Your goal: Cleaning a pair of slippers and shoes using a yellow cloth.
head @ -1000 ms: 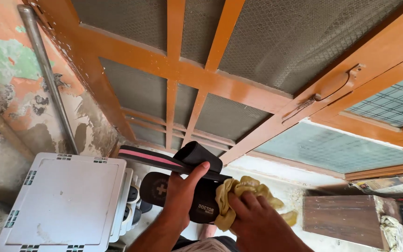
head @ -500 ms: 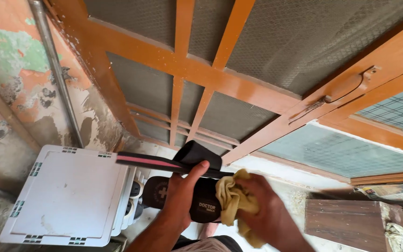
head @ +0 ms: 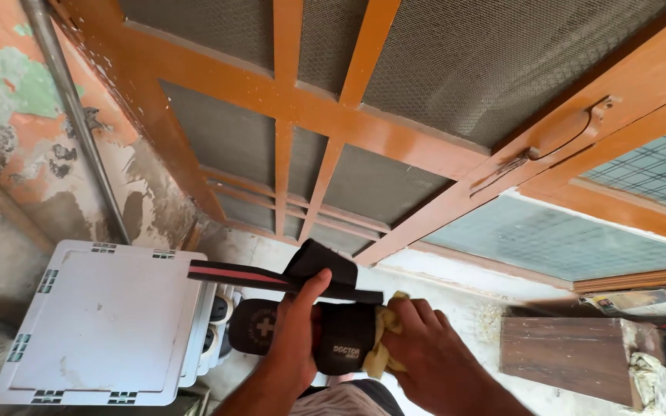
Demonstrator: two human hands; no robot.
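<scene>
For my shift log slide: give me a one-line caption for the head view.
Left hand grips a black sandal while the right hand presses a yellow cloth to it, before an orange mesh door.

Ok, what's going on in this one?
A person grips a black strapped sandal in the left hand, one of its straps edged in pink. The right hand presses a crumpled yellow cloth against the sandal's end. To the left is a white plastic rack; an orange wooden mesh door is ahead.

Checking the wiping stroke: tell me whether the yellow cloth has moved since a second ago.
Yes. The yellow cloth has shifted left along the black sandal, away from the wooden block, and now sits mostly under the right hand.
</scene>
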